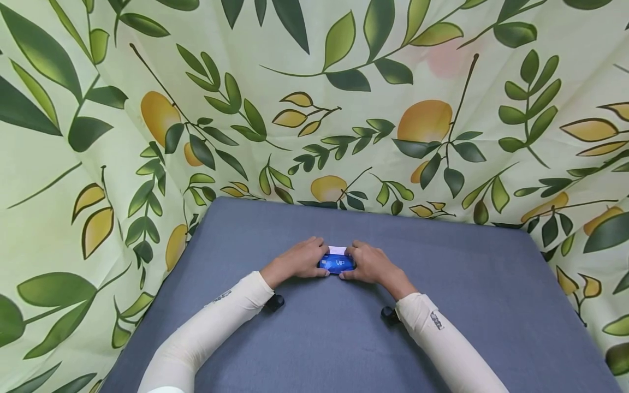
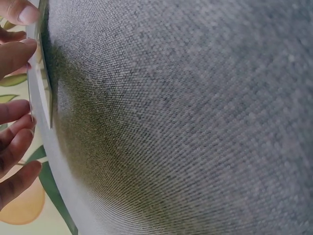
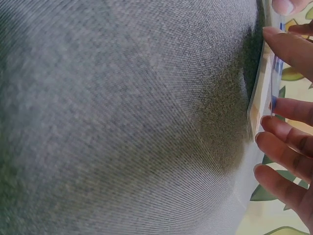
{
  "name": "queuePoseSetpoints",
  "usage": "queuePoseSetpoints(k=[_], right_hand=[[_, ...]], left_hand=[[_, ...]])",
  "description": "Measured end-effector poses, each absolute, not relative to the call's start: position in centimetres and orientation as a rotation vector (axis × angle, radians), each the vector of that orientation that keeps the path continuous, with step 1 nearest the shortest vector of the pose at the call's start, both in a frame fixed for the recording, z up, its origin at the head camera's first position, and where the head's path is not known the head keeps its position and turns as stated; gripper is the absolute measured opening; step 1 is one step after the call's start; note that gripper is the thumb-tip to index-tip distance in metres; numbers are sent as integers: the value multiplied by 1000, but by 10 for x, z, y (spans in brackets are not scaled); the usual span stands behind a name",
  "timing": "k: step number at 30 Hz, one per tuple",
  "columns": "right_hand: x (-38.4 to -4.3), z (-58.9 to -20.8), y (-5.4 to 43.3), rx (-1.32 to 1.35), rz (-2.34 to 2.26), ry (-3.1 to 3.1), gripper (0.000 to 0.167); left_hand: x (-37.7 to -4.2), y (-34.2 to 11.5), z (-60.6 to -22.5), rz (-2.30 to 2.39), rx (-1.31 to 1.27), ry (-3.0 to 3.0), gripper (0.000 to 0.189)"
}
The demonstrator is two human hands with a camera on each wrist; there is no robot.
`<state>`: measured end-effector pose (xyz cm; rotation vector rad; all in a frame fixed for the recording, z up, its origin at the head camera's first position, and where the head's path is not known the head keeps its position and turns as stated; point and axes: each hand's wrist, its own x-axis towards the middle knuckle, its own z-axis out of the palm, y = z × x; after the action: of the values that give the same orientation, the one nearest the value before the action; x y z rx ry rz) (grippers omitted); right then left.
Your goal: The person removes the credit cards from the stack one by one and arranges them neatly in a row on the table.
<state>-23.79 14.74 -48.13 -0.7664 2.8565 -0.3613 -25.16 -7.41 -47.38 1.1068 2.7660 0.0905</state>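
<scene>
A blue card [image 1: 337, 265] marked "VIP" is held flat over the middle of the table. My left hand [image 1: 301, 260] pinches its left end, thumb toward me and fingers at the far side. The right hand [image 1: 369, 263] pinches the right end in the same way. A pale pinkish-white strip [image 1: 337, 250] shows just beyond the card's far edge. In the right wrist view, a thin pale stack with layered edges [image 3: 257, 100] lies close under the card, near the table, and the right thumb [image 3: 288, 48] reaches over it. The left thumb [image 2: 18, 55] shows in the left wrist view.
The grey cloth-covered table [image 1: 339, 338] stretches around both hands. Behind it and at the sides hangs a curtain [image 1: 314, 109] printed with leaves and fruit. Dark wrist cameras [image 1: 275, 303] sit beneath the pale sleeves [image 1: 211, 322].
</scene>
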Motion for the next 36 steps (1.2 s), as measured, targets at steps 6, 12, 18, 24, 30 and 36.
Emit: queuePoseSetpoints(k=[6, 12, 18, 24, 30, 36], right_hand=[[-237, -481, 148, -787, -372, 2845, 60], [-235, -483, 149, -831, -379, 2844, 58], [-232, -483, 147, -834, -391, 2841, 57], [-231, -483, 147, -856, -391, 2850, 57], [-229, -485, 147, -863, -409, 2853, 57], [-229, -487, 147, -855, -427, 2867, 58]], left_hand=[[-251, -76, -474, 72, 1114, 2768, 60], [-249, -78, -474, 70, 1126, 2775, 58], [-245, -81, -471, 77, 1117, 2771, 57], [-244, -83, -470, 60, 1123, 2766, 58], [-244, -83, -471, 64, 1141, 2759, 58], [-245, -85, -473, 80, 1143, 2756, 58]])
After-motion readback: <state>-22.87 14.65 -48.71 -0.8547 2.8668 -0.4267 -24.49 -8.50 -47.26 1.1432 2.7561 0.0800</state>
